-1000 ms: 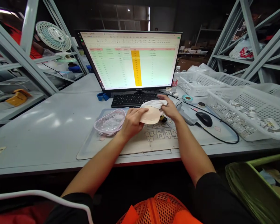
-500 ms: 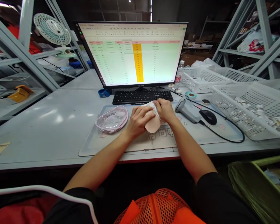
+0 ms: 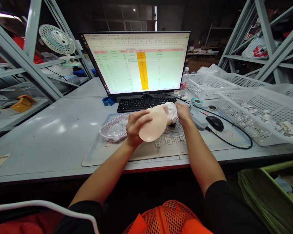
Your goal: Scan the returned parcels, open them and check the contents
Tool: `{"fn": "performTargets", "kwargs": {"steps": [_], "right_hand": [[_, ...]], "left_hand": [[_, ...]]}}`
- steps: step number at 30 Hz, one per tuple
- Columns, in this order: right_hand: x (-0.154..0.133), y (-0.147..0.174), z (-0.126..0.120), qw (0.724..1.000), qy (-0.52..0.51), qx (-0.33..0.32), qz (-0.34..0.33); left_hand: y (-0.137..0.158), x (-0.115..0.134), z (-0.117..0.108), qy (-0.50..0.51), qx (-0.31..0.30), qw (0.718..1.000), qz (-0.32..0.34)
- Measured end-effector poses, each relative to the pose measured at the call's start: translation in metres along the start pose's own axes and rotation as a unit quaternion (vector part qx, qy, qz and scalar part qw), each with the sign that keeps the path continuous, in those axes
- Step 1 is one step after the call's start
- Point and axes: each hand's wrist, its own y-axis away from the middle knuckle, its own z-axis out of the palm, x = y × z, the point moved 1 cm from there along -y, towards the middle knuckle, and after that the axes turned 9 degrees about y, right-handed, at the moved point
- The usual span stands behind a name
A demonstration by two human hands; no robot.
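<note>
Left hand (image 3: 136, 127) and right hand (image 3: 184, 113) are now wider apart; left pinches the pad (image 3: 154, 124) mid-frame, right grips the white piece (image 3: 172, 111), so more of the pad shows

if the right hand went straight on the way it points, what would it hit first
Probably the keyboard, near its right end, though the right hand may be high enough to pass over it to the monitor.

Forearms (image 3: 107, 169) (image 3: 203, 148) reach forward, 2 hands (image 3: 136, 127) (image 3: 184, 113) apart, fingers (image 3: 142, 118) curled.
</note>
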Motion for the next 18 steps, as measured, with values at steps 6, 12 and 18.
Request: {"fn": "performTargets", "kwargs": {"steps": [6,12,18], "right_hand": [[-0.006,-0.005,-0.002,0.958,-0.259,0.038,0.113],[-0.012,-0.004,0.002,0.919,-0.363,0.014,0.156],[-0.011,0.000,-0.009,0.933,-0.342,-0.019,0.108]], "left_hand": [[0.003,-0.032,0.007,0.134,0.182,0.932,-0.282],[0.007,-0.059,0.013,0.264,0.329,0.808,-0.412],[0.000,-0.059,0.008,0.258,0.386,0.777,-0.425]]}}
